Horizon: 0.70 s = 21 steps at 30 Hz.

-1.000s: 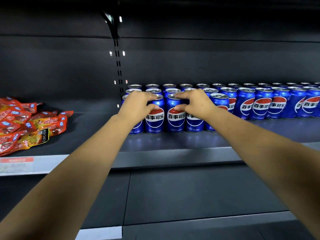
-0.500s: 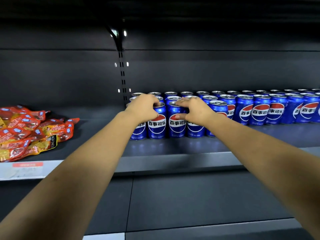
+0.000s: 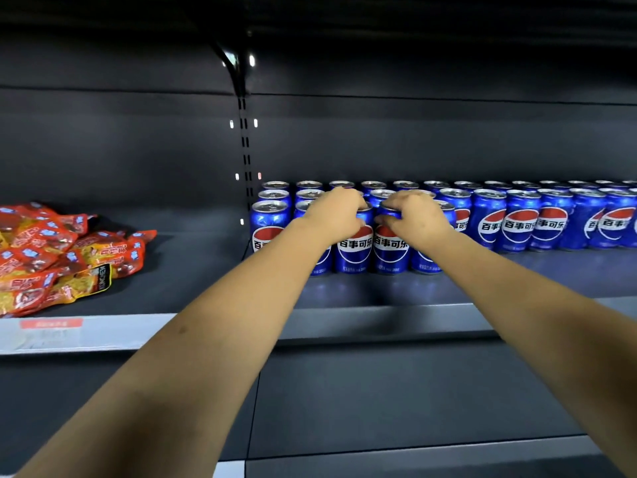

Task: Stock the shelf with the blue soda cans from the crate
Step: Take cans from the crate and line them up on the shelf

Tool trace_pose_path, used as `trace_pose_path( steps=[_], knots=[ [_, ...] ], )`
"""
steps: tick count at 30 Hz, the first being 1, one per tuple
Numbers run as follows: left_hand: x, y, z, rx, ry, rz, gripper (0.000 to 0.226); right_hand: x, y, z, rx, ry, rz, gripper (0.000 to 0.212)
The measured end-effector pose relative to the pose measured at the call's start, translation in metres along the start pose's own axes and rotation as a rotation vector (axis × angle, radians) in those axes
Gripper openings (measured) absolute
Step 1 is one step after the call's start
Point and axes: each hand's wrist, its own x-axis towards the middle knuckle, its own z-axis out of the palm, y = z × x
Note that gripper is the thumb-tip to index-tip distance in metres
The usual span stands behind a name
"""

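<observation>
Blue soda cans (image 3: 489,219) stand upright in rows on the dark shelf (image 3: 379,291), right of a slotted upright (image 3: 245,157). The left hand (image 3: 336,213) and right hand (image 3: 412,215) each curl fingers over a front can's top. Red snack packets (image 3: 58,257) lie well apart, leftward.

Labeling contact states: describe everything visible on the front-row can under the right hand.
The blue soda can stands upright on the dark shelf, in the front row, with blue cans close on both sides; actual contact can't be judged. It looks like glossy metal, with a red, white and blue round logo and white Chinese characters facing the camera. The right hand grips it from above, fingers curled over the rim and hiding most of the top.
</observation>
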Motion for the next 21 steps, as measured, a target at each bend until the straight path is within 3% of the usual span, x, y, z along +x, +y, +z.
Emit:
trace_pose_path(
  steps=[6, 9, 15, 18, 21],
  knots=[
    [0.005, 0.0, -0.002, -0.02, 0.013, -0.035, 0.036, -0.003, 0.01, -0.002, 0.265, 0.033, 0.024, 0.033],
    [0.004, 0.0, 0.0, -0.057, 0.026, -0.04, 0.038, -0.004, 0.011, -0.002, 0.271, 0.043, 0.002, 0.034],
    [0.003, 0.002, -0.004, -0.135, -0.005, -0.033, 0.041, -0.004, 0.011, -0.007, 0.154, -0.005, -0.033, 0.039],
    [0.006, 0.003, -0.002, -0.035, -0.064, -0.007, 0.05, -0.004, 0.009, -0.01, -0.036, -0.119, -0.05, 0.065],
    [0.008, 0.003, 0.005, 0.063, -0.071, -0.013, 0.043, -0.003, 0.007, -0.007, -0.176, -0.115, -0.107, 0.061]
  ],
)
